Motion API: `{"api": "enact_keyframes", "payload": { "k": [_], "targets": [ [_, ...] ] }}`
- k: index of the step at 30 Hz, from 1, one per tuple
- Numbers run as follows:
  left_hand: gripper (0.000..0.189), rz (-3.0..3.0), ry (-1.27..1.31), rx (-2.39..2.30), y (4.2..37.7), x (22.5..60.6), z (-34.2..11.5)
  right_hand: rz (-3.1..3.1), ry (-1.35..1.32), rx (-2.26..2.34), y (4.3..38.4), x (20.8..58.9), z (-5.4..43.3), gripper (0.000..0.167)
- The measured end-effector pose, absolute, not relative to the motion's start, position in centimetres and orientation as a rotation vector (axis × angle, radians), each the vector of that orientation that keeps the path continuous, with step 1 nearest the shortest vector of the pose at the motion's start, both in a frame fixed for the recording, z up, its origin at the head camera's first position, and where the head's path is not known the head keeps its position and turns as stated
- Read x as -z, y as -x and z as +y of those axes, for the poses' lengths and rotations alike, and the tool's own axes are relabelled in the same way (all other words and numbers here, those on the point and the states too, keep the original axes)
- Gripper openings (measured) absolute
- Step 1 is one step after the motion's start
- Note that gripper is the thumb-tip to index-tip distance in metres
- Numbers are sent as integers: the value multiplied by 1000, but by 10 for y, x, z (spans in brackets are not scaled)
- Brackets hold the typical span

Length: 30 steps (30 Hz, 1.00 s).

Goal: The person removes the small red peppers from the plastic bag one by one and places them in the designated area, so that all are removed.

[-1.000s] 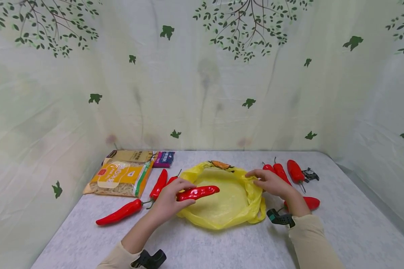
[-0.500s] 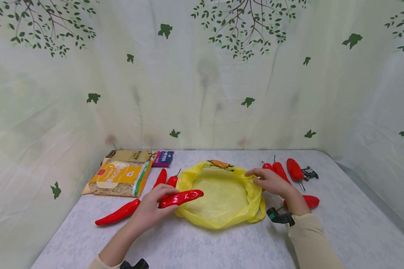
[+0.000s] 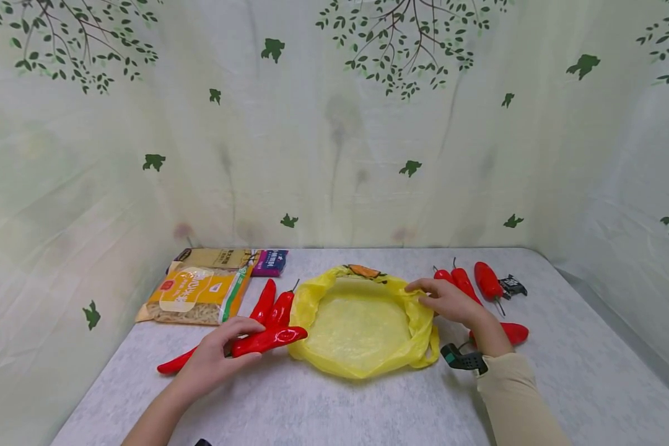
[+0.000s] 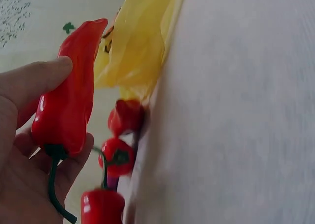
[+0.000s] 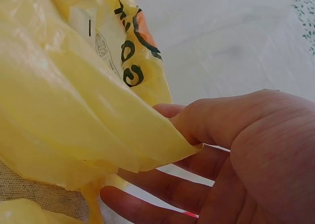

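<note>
My left hand (image 3: pixel 214 353) holds a red chili pepper (image 3: pixel 273 338) between thumb and fingers, left of the yellow plastic bag (image 3: pixel 308 303). In the left wrist view the pepper (image 4: pixel 69 96) points its tip up, its dark green stem hanging toward the palm. Two red peppers (image 3: pixel 282 308) lie just behind it. Another pepper (image 3: pixel 175 361) is partly hidden by the left hand. The bag stands with its mouth spread wide, and its right rim is pinched by my right hand (image 3: pixel 451 303). Thumb and fingers meet on the yellow film (image 5: pixel 162 140) in the right wrist view.
An orange food packet (image 3: pixel 197 294), a tan packet (image 3: pixel 214 257) and a purple one (image 3: pixel 270 263) lie at the back left. Several red peppers (image 3: pixel 487 280) and a small black wrapper (image 3: pixel 513 286) are at the right. A printed curtain (image 3: pixel 368 155) encloses the table's back and sides.
My left hand has drawn the pepper leftward from over the bag's mouth to beside its left rim. The right hand has stayed at the right rim.
</note>
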<state>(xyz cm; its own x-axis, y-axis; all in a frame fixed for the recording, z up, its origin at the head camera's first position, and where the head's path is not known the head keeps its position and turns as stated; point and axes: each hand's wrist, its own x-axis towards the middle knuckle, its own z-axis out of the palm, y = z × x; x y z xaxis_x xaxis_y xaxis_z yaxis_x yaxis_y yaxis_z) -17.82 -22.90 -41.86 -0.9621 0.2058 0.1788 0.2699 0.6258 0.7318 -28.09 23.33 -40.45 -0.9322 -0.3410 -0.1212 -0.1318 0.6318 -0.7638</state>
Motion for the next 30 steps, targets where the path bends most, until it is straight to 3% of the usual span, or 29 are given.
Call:
{"api": "enact_keyframes", "payload": {
  "k": [12, 30],
  "targets": [
    [52, -2803, 435, 1278, 173, 431, -260, 2617, 395, 1161, 280, 405, 236, 32],
    [48, -2999, 493, 1172, 170, 438, -263, 2606, 386, 1173, 280, 405, 234, 33]
  ]
}}
